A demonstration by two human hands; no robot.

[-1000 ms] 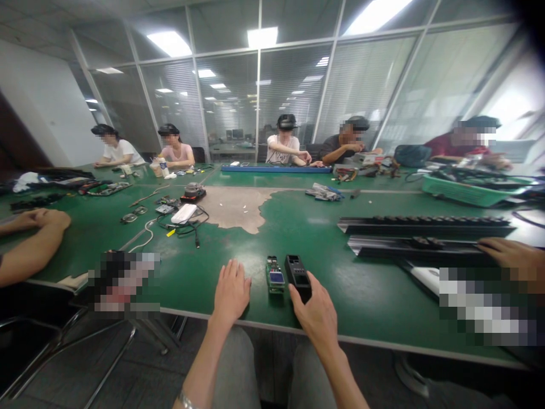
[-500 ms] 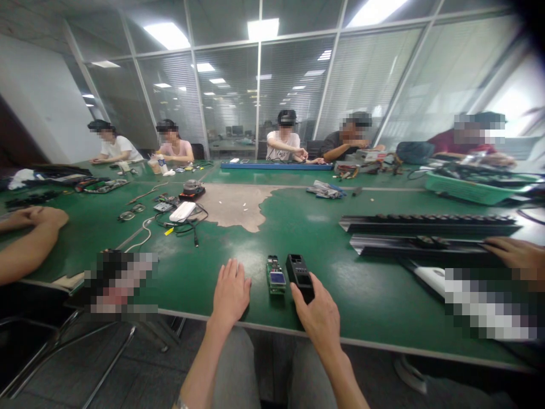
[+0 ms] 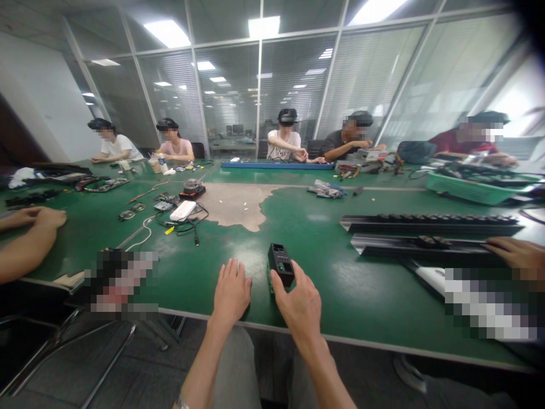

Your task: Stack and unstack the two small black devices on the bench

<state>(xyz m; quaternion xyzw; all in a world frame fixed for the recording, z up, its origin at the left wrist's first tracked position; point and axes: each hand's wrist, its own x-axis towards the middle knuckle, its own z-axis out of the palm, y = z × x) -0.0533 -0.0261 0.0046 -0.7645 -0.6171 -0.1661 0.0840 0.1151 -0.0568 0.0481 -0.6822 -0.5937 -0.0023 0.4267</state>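
My right hand grips a black plastic casing with rectangular cutouts, thumb on its left side and fingers on its right. Beneath and just left of the casing, a green circuit board shows only along its left edge; the rest is hidden by the casing. Whether the two touch cannot be made out. To the left, my left hand lies flat on the green table, fingers stretched forward, holding nothing.
Two long black rails lie at the right, with another person's hand on the nearer one. A white device with cables sits ahead left. Another person's arms rest at the left edge. A green basket stands far right.
My right hand has carried the black casing left, from beside the circuit board to over it, covering most of the board and its small screen. My left hand has stayed in place.
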